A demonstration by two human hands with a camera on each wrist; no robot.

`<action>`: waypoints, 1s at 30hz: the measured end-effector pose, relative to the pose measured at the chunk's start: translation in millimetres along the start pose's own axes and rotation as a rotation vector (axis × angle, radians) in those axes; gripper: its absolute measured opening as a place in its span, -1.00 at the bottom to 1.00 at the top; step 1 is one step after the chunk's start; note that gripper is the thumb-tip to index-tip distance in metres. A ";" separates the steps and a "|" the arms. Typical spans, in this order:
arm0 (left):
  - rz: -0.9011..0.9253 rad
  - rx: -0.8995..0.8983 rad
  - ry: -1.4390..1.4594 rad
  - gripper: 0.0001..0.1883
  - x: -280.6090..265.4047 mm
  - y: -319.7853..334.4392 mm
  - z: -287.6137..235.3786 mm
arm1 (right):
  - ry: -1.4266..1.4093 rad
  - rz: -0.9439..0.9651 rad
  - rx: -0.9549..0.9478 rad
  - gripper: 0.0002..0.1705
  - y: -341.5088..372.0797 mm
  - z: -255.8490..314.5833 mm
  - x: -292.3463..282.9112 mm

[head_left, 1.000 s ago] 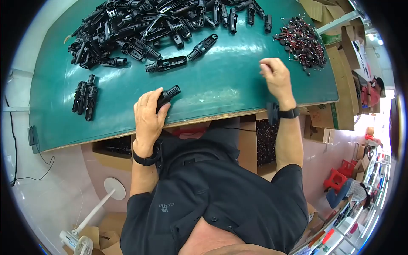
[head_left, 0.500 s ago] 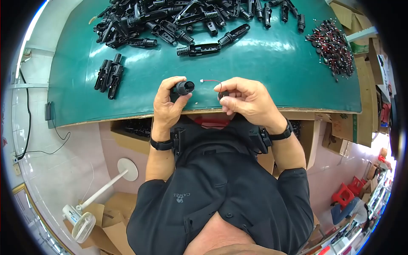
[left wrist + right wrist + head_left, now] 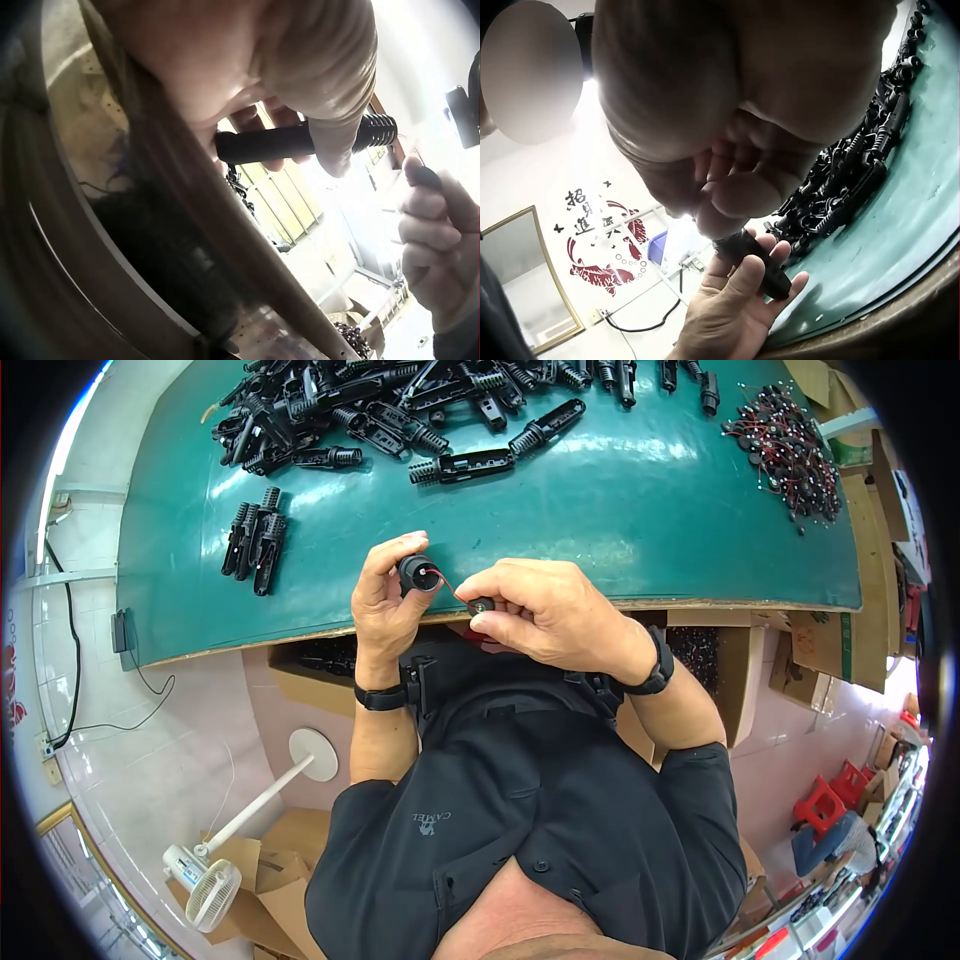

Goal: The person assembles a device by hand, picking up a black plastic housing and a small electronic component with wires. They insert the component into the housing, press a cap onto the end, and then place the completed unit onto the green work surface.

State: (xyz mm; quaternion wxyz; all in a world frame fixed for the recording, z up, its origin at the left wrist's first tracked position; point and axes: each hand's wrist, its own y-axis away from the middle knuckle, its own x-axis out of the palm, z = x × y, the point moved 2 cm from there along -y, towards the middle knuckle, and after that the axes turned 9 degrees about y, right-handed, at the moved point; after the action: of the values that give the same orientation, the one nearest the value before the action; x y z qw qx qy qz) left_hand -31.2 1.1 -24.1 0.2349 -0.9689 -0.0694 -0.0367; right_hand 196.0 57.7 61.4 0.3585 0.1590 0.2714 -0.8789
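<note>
In the head view my left hand [image 3: 385, 610] grips a black ribbed tubular housing [image 3: 408, 574] just above the table's front edge, its round open end turned up toward me. The left wrist view shows the housing [image 3: 270, 144] lengthwise, thumb across it near the ribbed end. My right hand [image 3: 560, 615] pinches a small round black wired disc [image 3: 481, 605] between thumb and fingertips, to the right of the housing. A thin red wire [image 3: 448, 583] runs from the disc into the housing's mouth, where a small white connector shows. In the right wrist view, fingers partly cover the housing [image 3: 769, 274].
A large pile of black housings [image 3: 370, 410] covers the back of the green table [image 3: 600, 520]. Several more housings [image 3: 255, 540] lie grouped at left. Wired discs [image 3: 790, 455] are heaped at the right. Below the table edge are cardboard boxes [image 3: 740, 680]; a fan [image 3: 213, 895] stands lower left.
My right hand came from the table's right side with a wired disc, then moved left to the housing. The wire's connector end went into the housing's mouth. The left hand turned the housing's open end up.
</note>
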 end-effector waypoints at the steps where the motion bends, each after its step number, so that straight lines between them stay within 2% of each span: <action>1: 0.001 0.008 -0.005 -0.44 -0.1 -0.1 0.2 | -0.001 0.009 0.010 -0.69 0.1 -0.7 0.6; 4: 0.002 -0.002 0.001 -0.45 0.5 0.5 0.1 | -0.003 0.023 0.032 -0.69 -0.6 -3.8 1.9; 7: 0.009 0.003 0.004 -0.45 0.2 0.5 1.2 | 0.042 -0.008 -0.053 -0.69 -0.9 -6.5 4.8; 12: 0.029 0.041 -0.020 -0.46 -0.8 0.4 3.6 | 0.002 0.033 0.001 -0.70 -1.4 -7.6 4.4; 20: 0.043 0.062 -0.067 -0.45 0.8 -0.7 2.5 | 0.030 -0.003 -0.054 -0.73 -1.1 -13.2 8.3; 27: 0.048 0.071 -0.116 -0.42 0.0 0.9 3.2 | -0.056 0.130 0.058 -0.75 -0.6 -15.6 5.5; 30: 0.046 0.064 -0.115 -0.41 -1.8 2.0 4.9 | -0.079 0.126 0.074 -0.74 0.2 -14.7 3.7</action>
State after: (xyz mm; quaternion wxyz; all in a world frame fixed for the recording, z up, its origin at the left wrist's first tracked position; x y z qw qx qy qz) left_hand -32.4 1.4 -29.6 0.2619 -0.9627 -0.0617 0.0268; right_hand 194.8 64.3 47.8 0.4172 0.1542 0.2138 -0.8697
